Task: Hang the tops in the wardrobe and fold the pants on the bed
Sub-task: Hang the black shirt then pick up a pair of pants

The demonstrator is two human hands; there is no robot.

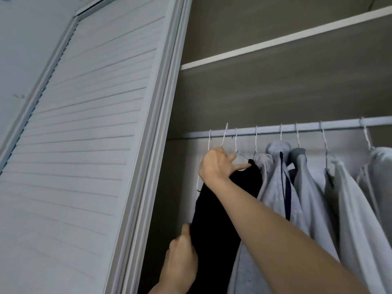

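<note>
A black top (214, 225) hangs from a white wire hanger (236, 143) on the wardrobe rail (275, 128), at the left end of the row. My right hand (218, 164) is raised to the hanger's neck, fingers closed around the wire at the top's collar. Lower down, my left hand (182, 257) grips the black top's left edge. To the right, several light grey tops (282, 187) hang on white hangers along the same rail.
A white louvred sliding door (84, 145) stands at the left, its frame close beside the black top. A white-edged shelf (275, 39) runs above the rail. Two more bare hanger hooks (224, 134) sit on the rail above my right hand.
</note>
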